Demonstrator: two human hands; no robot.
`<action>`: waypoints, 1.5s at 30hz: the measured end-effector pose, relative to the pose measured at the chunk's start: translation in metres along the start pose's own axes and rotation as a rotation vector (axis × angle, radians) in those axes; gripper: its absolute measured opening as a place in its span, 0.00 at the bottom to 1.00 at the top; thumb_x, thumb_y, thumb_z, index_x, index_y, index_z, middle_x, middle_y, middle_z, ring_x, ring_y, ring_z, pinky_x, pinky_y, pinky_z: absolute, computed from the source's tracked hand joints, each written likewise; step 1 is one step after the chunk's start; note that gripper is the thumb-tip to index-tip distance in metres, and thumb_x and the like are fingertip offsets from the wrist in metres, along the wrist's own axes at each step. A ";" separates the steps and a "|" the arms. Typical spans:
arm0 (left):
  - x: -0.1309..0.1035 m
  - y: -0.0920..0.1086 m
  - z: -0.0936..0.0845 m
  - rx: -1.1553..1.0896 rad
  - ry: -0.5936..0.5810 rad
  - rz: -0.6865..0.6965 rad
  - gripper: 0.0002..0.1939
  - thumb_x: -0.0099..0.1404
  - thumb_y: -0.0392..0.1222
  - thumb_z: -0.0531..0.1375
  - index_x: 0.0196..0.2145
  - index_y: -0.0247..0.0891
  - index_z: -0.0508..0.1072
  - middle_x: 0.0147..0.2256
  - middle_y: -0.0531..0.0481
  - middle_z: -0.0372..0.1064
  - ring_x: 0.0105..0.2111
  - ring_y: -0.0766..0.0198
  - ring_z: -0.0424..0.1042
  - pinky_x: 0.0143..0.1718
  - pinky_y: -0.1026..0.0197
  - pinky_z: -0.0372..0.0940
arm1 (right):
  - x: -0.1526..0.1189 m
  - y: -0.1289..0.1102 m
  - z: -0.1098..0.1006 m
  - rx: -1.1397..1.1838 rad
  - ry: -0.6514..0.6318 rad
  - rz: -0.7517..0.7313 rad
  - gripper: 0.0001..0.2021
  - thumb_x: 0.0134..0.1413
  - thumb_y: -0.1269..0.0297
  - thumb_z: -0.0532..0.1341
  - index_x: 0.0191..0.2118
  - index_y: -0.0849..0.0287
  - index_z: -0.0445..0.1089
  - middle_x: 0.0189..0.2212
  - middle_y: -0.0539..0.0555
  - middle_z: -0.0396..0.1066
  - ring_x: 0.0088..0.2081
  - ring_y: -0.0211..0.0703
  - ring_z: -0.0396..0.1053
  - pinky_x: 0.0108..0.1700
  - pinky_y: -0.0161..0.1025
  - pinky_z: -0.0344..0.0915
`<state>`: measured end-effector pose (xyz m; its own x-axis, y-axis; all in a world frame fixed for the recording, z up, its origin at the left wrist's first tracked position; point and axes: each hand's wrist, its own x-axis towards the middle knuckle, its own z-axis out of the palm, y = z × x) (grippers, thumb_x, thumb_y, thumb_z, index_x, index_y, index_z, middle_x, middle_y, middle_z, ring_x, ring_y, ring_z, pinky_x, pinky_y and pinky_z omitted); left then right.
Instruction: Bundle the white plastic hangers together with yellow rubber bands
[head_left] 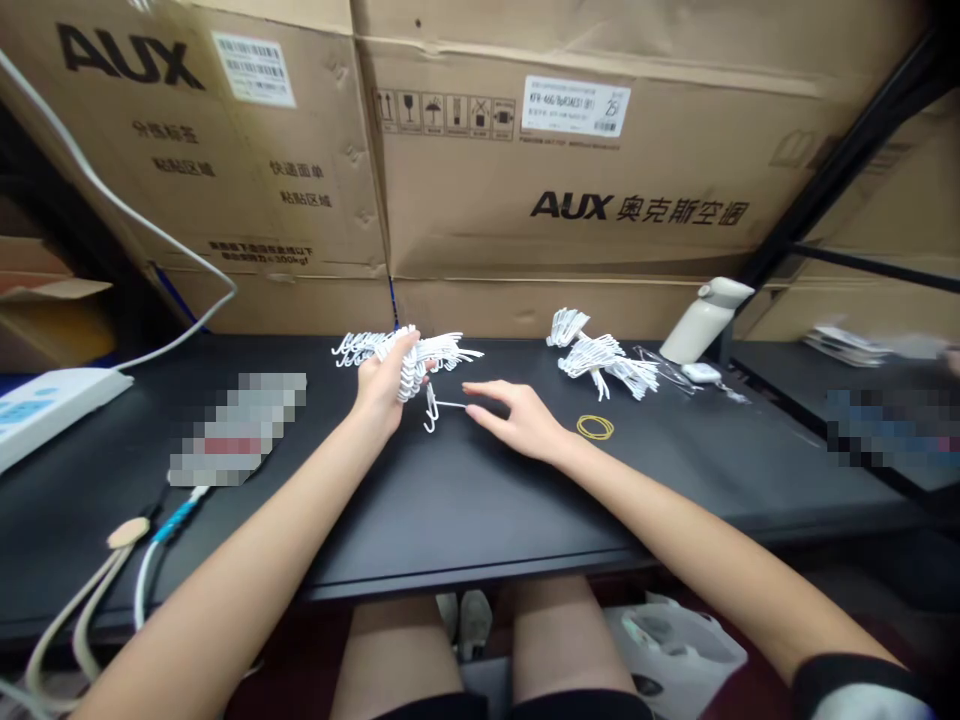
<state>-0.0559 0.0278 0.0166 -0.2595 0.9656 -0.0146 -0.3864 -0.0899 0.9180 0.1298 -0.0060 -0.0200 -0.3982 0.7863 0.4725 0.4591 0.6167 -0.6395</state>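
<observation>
A bunch of white hooks [410, 372] is gripped in my left hand [381, 385], over the black table. More white hooks [360, 347] spread out behind and beside that hand. Just right of it, a couple of loose white hooks [430, 408] lie on the table. My right hand [517, 415] is near them with thumb and fingers apart; its thumb tip is at the end of a thin white stem, and whether they touch is unclear. Bundles of white hooks [600, 360] lie further right, with yellow rubber bands [595, 428] in front of them.
A pale bottle [701, 322] and a small white case [701, 373] stand at the back right. Cardboard boxes [465, 230] line the back. On the left are a power strip [56, 405], a blurred flat object [240, 430] and cables [176, 522]. The table's front edge [480, 580] is near my legs.
</observation>
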 end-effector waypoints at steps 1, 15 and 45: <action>0.000 0.000 0.000 -0.003 0.016 -0.007 0.10 0.53 0.38 0.65 0.33 0.32 0.74 0.28 0.49 0.74 0.21 0.65 0.74 0.16 0.69 0.65 | -0.002 -0.001 0.002 -0.112 -0.077 -0.084 0.18 0.58 0.63 0.57 0.53 0.59 0.68 0.51 0.59 0.71 0.55 0.50 0.67 0.55 0.48 0.63; 0.000 -0.003 -0.001 0.067 0.016 -0.017 0.12 0.51 0.40 0.67 0.33 0.33 0.73 0.30 0.47 0.74 0.24 0.64 0.75 0.18 0.68 0.65 | -0.003 0.005 0.001 -0.283 -0.219 -0.240 0.23 0.60 0.63 0.56 0.60 0.61 0.60 0.54 0.61 0.68 0.54 0.49 0.67 0.54 0.46 0.64; 0.000 -0.015 -0.007 0.322 -0.256 0.112 0.21 0.48 0.50 0.69 0.35 0.31 0.77 0.35 0.40 0.77 0.29 0.59 0.77 0.28 0.64 0.69 | 0.009 0.019 -0.025 0.009 0.339 0.204 0.08 0.53 0.61 0.59 0.32 0.61 0.69 0.25 0.52 0.68 0.23 0.38 0.68 0.21 0.34 0.65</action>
<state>-0.0564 0.0275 0.0000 -0.0406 0.9873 0.1537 -0.0618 -0.1560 0.9858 0.1548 0.0139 -0.0121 -0.0145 0.8613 0.5078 0.4937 0.4478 -0.7454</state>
